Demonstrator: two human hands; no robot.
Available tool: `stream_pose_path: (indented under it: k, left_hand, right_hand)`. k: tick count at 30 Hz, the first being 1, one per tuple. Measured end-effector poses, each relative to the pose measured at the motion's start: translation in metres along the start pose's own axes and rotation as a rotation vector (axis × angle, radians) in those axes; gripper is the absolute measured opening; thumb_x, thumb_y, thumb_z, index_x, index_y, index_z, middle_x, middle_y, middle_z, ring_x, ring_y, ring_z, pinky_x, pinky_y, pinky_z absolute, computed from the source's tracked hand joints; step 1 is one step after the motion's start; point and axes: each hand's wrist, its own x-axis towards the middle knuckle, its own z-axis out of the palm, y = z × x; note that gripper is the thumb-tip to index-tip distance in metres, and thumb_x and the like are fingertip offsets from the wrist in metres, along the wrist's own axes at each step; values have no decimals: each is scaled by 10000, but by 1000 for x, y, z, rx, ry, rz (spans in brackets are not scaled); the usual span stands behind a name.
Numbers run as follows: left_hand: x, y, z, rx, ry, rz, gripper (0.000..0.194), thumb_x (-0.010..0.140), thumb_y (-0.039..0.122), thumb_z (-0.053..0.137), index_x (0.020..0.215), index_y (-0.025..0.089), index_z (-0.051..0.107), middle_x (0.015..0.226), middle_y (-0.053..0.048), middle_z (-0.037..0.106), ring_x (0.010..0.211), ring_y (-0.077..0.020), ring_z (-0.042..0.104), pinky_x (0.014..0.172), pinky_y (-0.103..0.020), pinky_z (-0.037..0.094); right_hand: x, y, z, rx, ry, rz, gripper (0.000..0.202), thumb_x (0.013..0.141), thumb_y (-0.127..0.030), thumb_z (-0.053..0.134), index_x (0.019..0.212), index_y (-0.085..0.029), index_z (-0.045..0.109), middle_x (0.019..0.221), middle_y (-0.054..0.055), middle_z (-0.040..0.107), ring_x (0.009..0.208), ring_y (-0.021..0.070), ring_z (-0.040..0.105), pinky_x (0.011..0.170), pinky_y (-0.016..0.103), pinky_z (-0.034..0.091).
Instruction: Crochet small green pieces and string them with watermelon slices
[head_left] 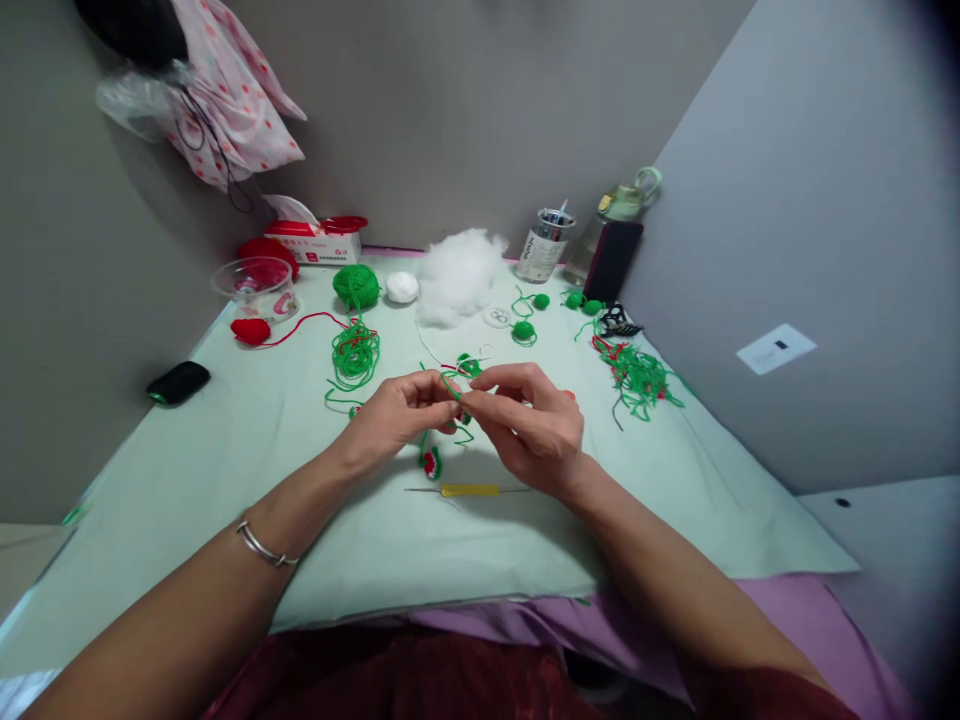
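Note:
Both hands meet above the middle of the table. My left hand [405, 412] is closed, thumb and forefinger pinched on green yarn [451, 384]. From the other side my right hand [534, 420] pinches the same yarn close to the left fingertips. A small red, white and green crocheted piece [463, 415] shows partly between the hands, mostly hidden by fingers. Below them lies another small crocheted piece [431, 463] in red and green with a loose tail. Nearer me rests a crochet hook [470, 490] with a yellow handle.
Behind the hands are white stuffing [461, 275], a green yarn ball [356, 287] and a white yarn ball [403, 288]. Tangled green yarn [645, 380] lies right. A clear plastic tub [259, 290] stands left, a pen cup [545, 247] and phone [613, 262] at back right.

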Motion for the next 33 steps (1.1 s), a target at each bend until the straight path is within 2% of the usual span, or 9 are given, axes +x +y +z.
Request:
stream_pose_path:
  k: [6, 11, 14, 17, 20, 22, 26, 30, 33]
  left_hand:
    - [-2, -7, -1, -67, 11, -23, 145, 837, 321, 721, 826, 180, 686, 807, -3, 605, 758, -148, 610, 773, -326, 557]
    - [-1, -6, 0, -90, -28, -27, 142, 847, 315, 710, 822, 176, 698, 838, -21, 616, 809, -163, 609, 773, -328, 572]
    - [-2, -5, 0, -102, -11, -48, 124, 830, 295, 719, 816, 175, 695, 804, -10, 603, 774, -155, 597, 766, -335, 577]
    - [-2, -6, 0, -140, -12, -63, 131, 817, 301, 737, 820, 177, 694, 785, 2, 589, 736, -142, 585, 748, -328, 579]
    - [-2, -7, 0, -136, -21, -66, 136, 818, 309, 747, 839, 183, 701, 794, 10, 595, 731, -134, 594, 749, -319, 580]
    - [-1, -8, 0, -101, -22, -73, 132, 822, 302, 746, 848, 179, 704, 801, 11, 609, 726, -127, 609, 751, -308, 579]
    - [-1, -9, 1, -67, -34, -86, 163, 831, 305, 747, 899, 169, 688, 767, 7, 643, 647, -119, 630, 645, -271, 563]
    - [0, -11, 0, -95, -56, -76, 208, 855, 346, 730, 934, 174, 645, 646, 12, 647, 559, -131, 627, 538, -261, 539]
    - [2, -14, -2, -128, -26, -65, 211, 837, 333, 754, 923, 172, 650, 708, 6, 661, 576, -120, 638, 545, -252, 542]
  right_hand:
    - [4, 5, 5, 186, 6, 224, 148, 943, -153, 616, 956, -241, 735, 952, 63, 650, 743, 145, 597, 634, 304, 498]
    - [4, -3, 4, 178, 50, 152, 209, 936, -107, 608, 1004, -253, 742, 979, 72, 644, 757, 149, 617, 608, 300, 505]
    - [5, -4, 2, 187, 80, 218, 162, 932, -150, 634, 971, -259, 747, 977, 73, 658, 761, 158, 614, 593, 306, 502]
    - [9, 3, 2, 330, 98, 407, 62, 925, -248, 671, 895, -235, 723, 932, 55, 667, 733, 145, 598, 562, 280, 477]
    - [14, 13, 1, 685, 82, 685, 184, 946, -384, 644, 871, -217, 621, 827, 16, 682, 584, 102, 577, 466, 228, 411]
    - [18, 16, -2, 931, -8, 831, 247, 952, -441, 621, 867, -221, 548, 728, -15, 679, 459, 81, 538, 398, 205, 347]
    - [26, 17, -17, 1136, -98, 930, 271, 909, -432, 677, 848, -219, 520, 521, -88, 550, 340, 51, 383, 361, 188, 283]
    - [33, 20, -38, 1098, 48, 895, 289, 855, -432, 728, 834, -229, 524, 485, -132, 321, 358, 47, 201, 349, 201, 191]
    - [36, 30, -56, 1005, 206, 836, 233, 886, -398, 692, 832, -245, 525, 535, -114, 192, 409, 78, 98, 357, 238, 142]
